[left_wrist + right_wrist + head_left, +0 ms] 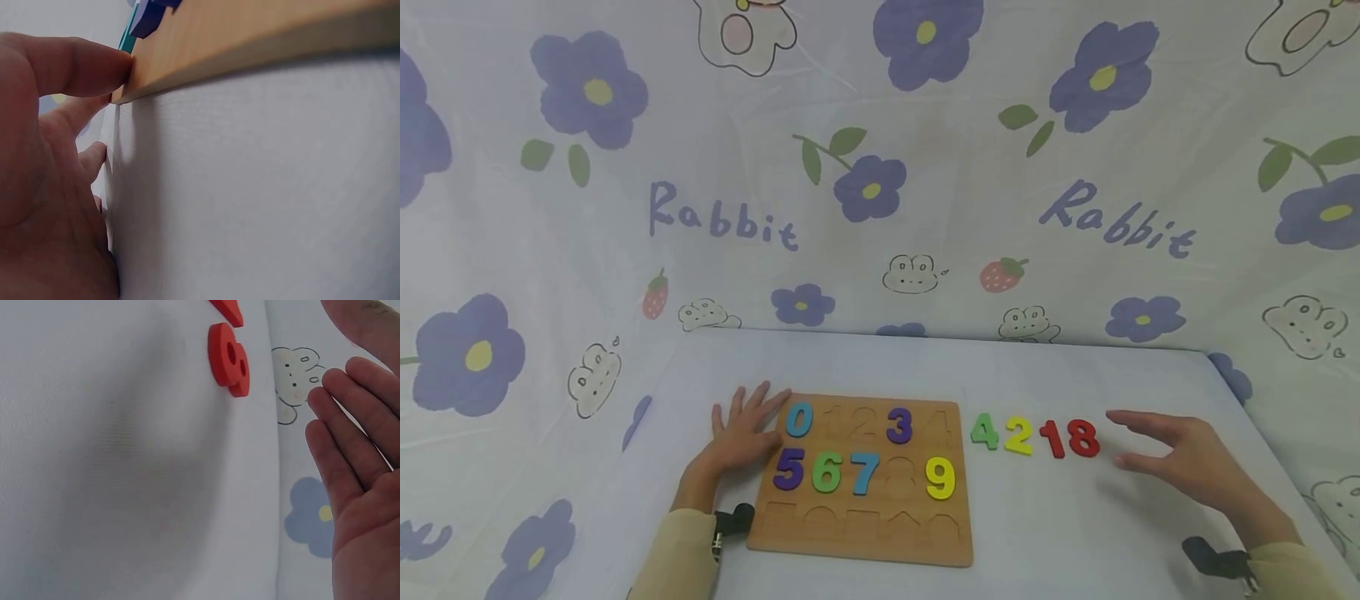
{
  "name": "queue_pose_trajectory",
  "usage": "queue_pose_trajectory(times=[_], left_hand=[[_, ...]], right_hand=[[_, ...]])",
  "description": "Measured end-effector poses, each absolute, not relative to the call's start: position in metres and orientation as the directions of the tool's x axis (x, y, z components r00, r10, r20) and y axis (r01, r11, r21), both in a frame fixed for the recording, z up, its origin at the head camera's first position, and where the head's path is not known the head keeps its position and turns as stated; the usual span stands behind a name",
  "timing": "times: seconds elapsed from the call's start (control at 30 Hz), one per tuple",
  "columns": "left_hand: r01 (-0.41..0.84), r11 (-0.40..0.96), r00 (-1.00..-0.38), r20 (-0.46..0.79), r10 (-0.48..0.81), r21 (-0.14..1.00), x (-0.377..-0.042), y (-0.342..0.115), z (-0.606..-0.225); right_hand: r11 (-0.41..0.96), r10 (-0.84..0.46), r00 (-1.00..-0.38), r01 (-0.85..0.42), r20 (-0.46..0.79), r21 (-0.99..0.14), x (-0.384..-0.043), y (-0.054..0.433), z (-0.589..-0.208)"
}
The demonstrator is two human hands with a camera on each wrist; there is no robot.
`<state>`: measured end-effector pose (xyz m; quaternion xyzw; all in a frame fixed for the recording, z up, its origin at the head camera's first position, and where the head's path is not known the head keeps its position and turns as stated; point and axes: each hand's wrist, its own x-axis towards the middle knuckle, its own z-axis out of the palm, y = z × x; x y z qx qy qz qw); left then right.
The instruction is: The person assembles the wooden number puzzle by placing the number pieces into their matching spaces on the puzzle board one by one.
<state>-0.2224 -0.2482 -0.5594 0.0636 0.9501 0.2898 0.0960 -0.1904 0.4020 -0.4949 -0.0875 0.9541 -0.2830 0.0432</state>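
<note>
My left hand (737, 442) rests at the upper left of a wooden number puzzle board (857, 537), fingers spread. Its thumb and index fingertip touch the board's edge; the left wrist view shows the thumb (81, 65) against the corner. In the board sit a blue 0 (790, 422), purple 3 (902, 427), purple 5 (790, 472), green 6 (827, 477), blue 7 (865, 462) and yellow 9 (950, 482). Holding nothing, my right hand (1198, 462) hovers just right of the red 8 (1083, 437), thumb and fingers apart.
Left of the red 8 lie a red 1 (1055, 440), a yellow 2 (1019, 447) and a green 4 (983, 434), in a row on the white table (1045, 533). Behind the table hangs a flowered cloth (940, 133).
</note>
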Motion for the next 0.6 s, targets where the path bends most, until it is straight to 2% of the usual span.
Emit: queue_pose_trajectory(times=[0.6], left_hand=[[0.077, 0.790, -0.978, -0.108, 0.178, 0.609, -0.223, -0.250, -0.564]], right_hand=[[0.801, -0.171, -0.982, -0.093, -0.077, -0.591, -0.215, 0.388, -0.532]])
